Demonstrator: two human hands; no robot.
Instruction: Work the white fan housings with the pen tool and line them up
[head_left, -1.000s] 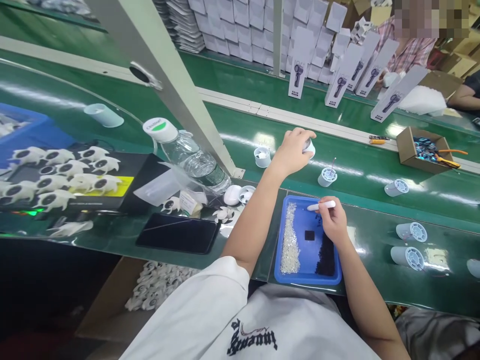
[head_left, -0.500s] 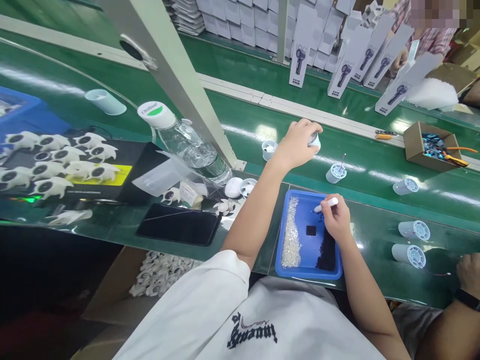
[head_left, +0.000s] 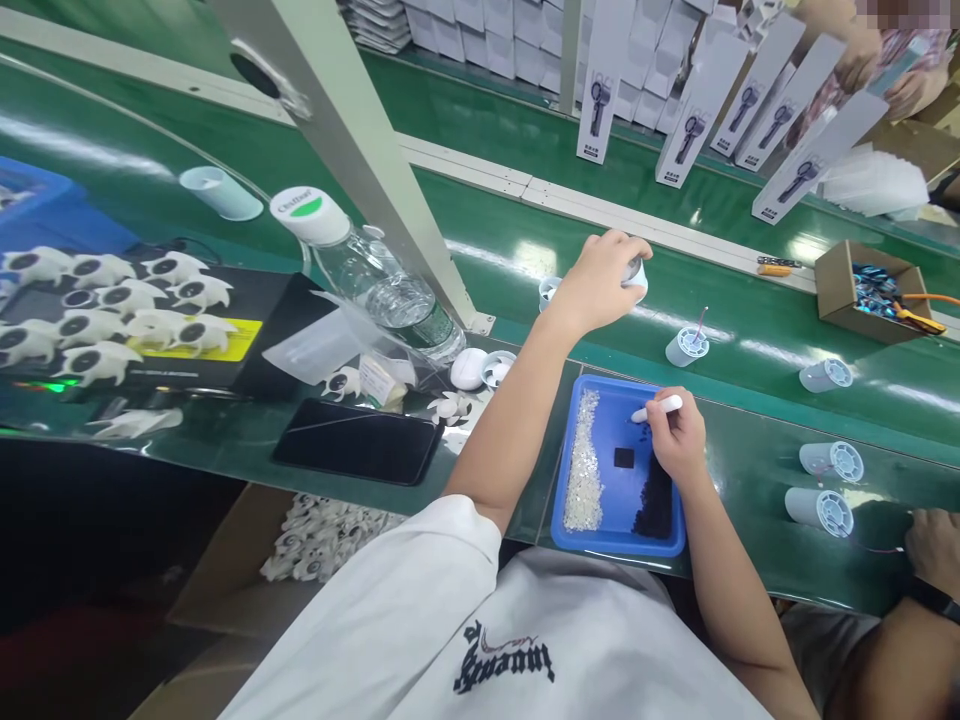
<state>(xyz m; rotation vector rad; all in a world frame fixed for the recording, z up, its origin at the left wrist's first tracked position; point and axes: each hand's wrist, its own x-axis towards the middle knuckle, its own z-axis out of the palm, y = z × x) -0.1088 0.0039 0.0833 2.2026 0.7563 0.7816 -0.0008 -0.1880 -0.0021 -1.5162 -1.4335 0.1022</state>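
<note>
My left hand (head_left: 602, 285) is reached out over the green belt. Its fingers and thumb are wrapped round a pale blue cylindrical housing (head_left: 638, 283), mostly covered by the hand. Behind the wrist, another small cup-like part (head_left: 550, 289) shows in part. My right hand (head_left: 679, 438) grips a white pen-like tool (head_left: 666, 406), its tip pointing left above a blue tray (head_left: 609, 392). In the tray lie a strip of clear-white small pieces (head_left: 583, 475), a pile of black pieces (head_left: 654, 505) and a dark square (head_left: 623, 458).
Pale blue housings (head_left: 688, 346) stand or lie along the belt and table. Left are a water bottle (head_left: 405, 305), a black phone (head_left: 357, 441) and white fan blades (head_left: 101, 360). A cardboard box (head_left: 840, 285) stands right. A co-worker's hand (head_left: 934, 550) rests at the right edge.
The housings on the belt sit slightly farther right. My hands keep their grips and barely move. The hands of the person across the belt have shifted.
</note>
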